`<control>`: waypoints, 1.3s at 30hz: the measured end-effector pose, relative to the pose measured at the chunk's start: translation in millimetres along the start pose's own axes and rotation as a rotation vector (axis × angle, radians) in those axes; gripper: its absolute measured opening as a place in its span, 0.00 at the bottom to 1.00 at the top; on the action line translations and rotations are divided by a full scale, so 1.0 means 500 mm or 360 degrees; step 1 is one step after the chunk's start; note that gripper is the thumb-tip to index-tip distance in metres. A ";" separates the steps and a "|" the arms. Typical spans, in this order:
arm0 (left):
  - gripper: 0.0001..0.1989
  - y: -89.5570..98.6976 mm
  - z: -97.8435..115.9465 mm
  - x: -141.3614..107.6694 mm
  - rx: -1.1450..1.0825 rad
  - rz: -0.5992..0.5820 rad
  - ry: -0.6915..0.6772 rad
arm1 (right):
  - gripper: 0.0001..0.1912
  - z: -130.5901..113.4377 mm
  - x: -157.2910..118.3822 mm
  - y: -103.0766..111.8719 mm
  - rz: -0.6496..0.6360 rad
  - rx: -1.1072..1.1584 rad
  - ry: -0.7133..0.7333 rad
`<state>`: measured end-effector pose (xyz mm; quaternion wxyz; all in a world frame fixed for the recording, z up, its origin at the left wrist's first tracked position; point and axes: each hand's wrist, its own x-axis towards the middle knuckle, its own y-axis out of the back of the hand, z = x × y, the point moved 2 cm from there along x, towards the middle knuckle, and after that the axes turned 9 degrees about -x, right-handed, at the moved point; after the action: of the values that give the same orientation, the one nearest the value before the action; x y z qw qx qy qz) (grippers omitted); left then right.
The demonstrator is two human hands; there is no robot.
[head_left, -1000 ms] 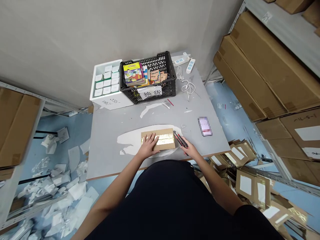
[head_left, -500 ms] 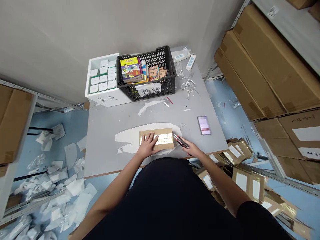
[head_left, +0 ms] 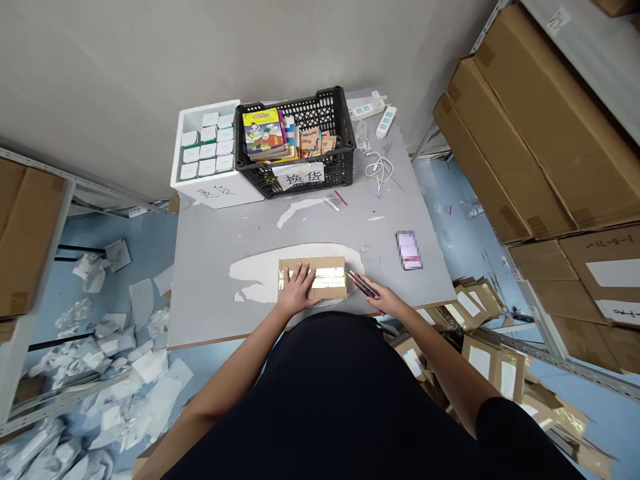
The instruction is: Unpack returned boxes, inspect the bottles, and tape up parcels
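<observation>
My left hand [head_left: 297, 290] lies flat on a flat cardboard mailer [head_left: 313, 278], fingers spread on its left half. A strip of gold foil-like tape [head_left: 327, 277] shows across the mailer's right half. My right hand [head_left: 381, 299] grips a red and black utility knife [head_left: 361, 284], which points up and to the left. The knife's front end is just right of the mailer's right edge. I cannot tell whether it touches the mailer. The mailer lies on a white patch on the grey table [head_left: 220, 313].
At the table's far end stand a black plastic crate [head_left: 295, 143] of books and small packets and a white foam box [head_left: 205, 150] of small white cartons. Power strips, a white cable and a phone lie nearby. Stacked cartons line the right; paper scraps cover the floor.
The knife has swung flatter in my right hand, and that hand has drawn slightly right. The whole scene has shifted a little in view. My left hand stays on the mailer.
</observation>
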<state>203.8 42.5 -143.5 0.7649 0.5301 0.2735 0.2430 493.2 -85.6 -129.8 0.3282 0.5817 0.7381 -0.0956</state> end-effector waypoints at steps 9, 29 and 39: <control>0.48 -0.007 0.005 -0.006 -0.0027 0.0041 0.0024 | 0.41 0.018 -0.008 -0.032 0.0114 0.0147 0.0034; 0.49 -0.003 0.002 0.000 -0.0057 -0.0002 0.0030 | 0.43 0.040 -0.046 -0.073 0.0143 0.0283 -0.0055; 0.48 -0.009 0.001 -0.005 -0.0075 0.0044 0.0005 | 0.44 0.027 -0.056 -0.047 -0.0004 0.0218 -0.0054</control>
<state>202.7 39.4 -147.3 0.7733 0.5154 0.2616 0.2607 479.5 -122.1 -129.0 0.2999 0.6003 0.7248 -0.1561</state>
